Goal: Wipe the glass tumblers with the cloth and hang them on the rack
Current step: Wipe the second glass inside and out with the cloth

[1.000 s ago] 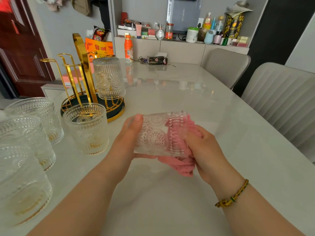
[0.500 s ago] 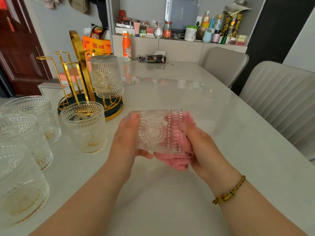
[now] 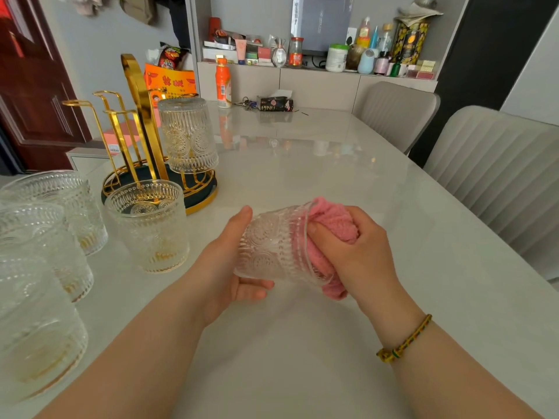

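The tumbler [image 3: 272, 246] is held above the surface [image 3: 302, 164], lying on its side with its long axis running left to right. Its base faces the left grip [image 3: 230, 261] and its mouth faces the right grip [image 3: 357, 252]. The left grip holds the base end, thumb on top and fingers beneath. The right grip is clenched on the cloth [image 3: 332, 222], which is pushed into the mouth; wiping appears to be in progress. The rack [image 3: 142, 116] stands to the far left, nearer the left grip, with one hung tumbler [image 3: 187, 137] inverted on it and free pegs on its left side. Hanging would likely require withdrawing the cloth and turning the mouth downward. Four upright tumblers [image 3: 148, 225] wait at the left.
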Demonstrator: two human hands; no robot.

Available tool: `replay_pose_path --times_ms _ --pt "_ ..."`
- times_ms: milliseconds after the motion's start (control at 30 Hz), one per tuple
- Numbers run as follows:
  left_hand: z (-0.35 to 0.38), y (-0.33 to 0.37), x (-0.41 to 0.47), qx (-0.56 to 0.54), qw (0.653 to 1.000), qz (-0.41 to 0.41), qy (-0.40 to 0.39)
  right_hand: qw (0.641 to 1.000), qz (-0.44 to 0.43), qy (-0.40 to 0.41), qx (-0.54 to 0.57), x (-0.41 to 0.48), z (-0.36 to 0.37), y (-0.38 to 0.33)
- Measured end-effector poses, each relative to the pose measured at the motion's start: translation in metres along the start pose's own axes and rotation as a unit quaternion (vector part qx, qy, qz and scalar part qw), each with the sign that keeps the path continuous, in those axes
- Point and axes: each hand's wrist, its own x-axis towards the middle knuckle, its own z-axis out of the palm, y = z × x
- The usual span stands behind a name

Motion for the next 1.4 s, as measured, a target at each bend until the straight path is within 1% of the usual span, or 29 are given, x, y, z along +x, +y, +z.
replay_pose_path --times_ms 67,133,233,300,333,400,467,500,567,600,667,700,767,800,867,900,933,1000,1033,1100,1167,1233,1267,1300,1367,1400 --pt "0.005 -0.002 0.001 -0.024 0.998 0.045 0.028 0.998 0.05 -0.003 0.027 0.002 0.002 0.004" --pt "0.007 -0.003 0.002 -0.044 0.994 0.09 0.054 0.99 0.119 -0.028 0.074 0.004 0.003 0.006" --pt "0.011 -0.006 0.003 -0.052 0.983 0.163 0.071 0.962 0.204 -0.096 0.157 0.005 0.002 0.009" --pt "0.011 -0.007 0.005 -0.053 0.977 0.195 0.065 0.944 0.238 -0.128 0.187 0.004 0.003 0.01" --pt "0.01 -0.007 0.005 -0.05 0.978 0.193 0.053 0.945 0.239 -0.127 0.186 0.004 0.002 0.01" --pt "0.004 -0.005 0.005 -0.043 0.989 0.143 0.009 0.961 0.208 -0.087 0.161 0.004 0.001 0.011" --pt "-0.003 -0.001 0.004 -0.034 0.997 0.061 -0.044 0.983 0.14 -0.039 0.114 0.003 -0.001 0.007" --pt "-0.006 0.0 0.003 -0.036 0.997 0.023 -0.062 0.993 0.088 -0.02 0.073 0.002 -0.001 0.004" --pt "-0.008 0.001 0.001 -0.04 0.996 -0.032 -0.073 1.0 0.003 -0.01 0.006 0.0 -0.002 0.0" --pt "-0.007 0.0 0.001 -0.038 0.996 -0.045 -0.067 1.0 -0.015 -0.01 -0.013 0.0 -0.002 -0.001" --pt "-0.005 -0.002 0.002 -0.041 0.997 -0.035 -0.046 1.0 -0.012 -0.005 -0.015 0.0 -0.001 -0.001" --pt "-0.004 -0.003 0.003 -0.051 0.998 -0.01 -0.031 1.0 0.002 0.001 -0.009 0.001 0.0 0.002" --pt "0.002 -0.003 0.004 -0.062 0.996 0.068 -0.002 0.999 0.045 0.0 0.014 0.003 0.001 0.004" --pt "0.005 -0.003 0.004 -0.062 0.992 0.113 0.011 0.996 0.077 -0.013 0.039 0.004 0.001 0.004" --pt "0.01 -0.007 0.005 -0.052 0.976 0.206 0.038 0.981 0.149 -0.07 0.107 0.004 0.0 0.005" --pt "0.01 -0.009 0.006 -0.047 0.97 0.232 0.045 0.969 0.18 -0.095 0.137 0.004 -0.001 0.005" --pt "0.01 -0.009 0.007 -0.044 0.969 0.239 0.037 0.963 0.195 -0.106 0.154 0.004 -0.002 0.005" --pt "0.007 -0.01 0.008 -0.047 0.978 0.203 -0.014 0.968 0.181 -0.088 0.151 0.004 -0.004 0.005" --pt "0.004 -0.008 0.008 -0.05 0.984 0.166 -0.038 0.977 0.155 -0.065 0.133 0.004 -0.004 0.004" --pt "-0.003 -0.003 0.006 -0.051 0.993 0.074 -0.074 0.994 0.075 -0.02 0.073 0.003 -0.004 0.0" --pt "-0.008 0.0 0.005 -0.059 0.994 0.012 -0.086 1.0 -0.013 -0.015 0.008 -0.001 -0.005 -0.005" --pt "-0.006 -0.002 0.003 -0.065 0.995 -0.011 -0.07 0.996 -0.071 -0.028 -0.041 -0.004 -0.004 -0.007" --pt "-0.004 -0.004 0.003 -0.065 0.997 -0.004 -0.052 0.996 -0.073 -0.022 -0.05 -0.004 -0.004 -0.007" --pt "-0.001 -0.006 0.004 -0.066 0.997 0.015 -0.034 0.997 -0.058 -0.01 -0.045 -0.002 -0.003 -0.004" --pt "0.006 -0.006 0.005 -0.086 0.993 0.078 -0.005 1.0 0.012 -0.008 0.003 0.002 -0.002 0.002" --pt "0.008 -0.005 0.004 -0.099 0.989 0.112 0.011 0.997 0.061 -0.031 0.042 0.004 0.0 0.006"
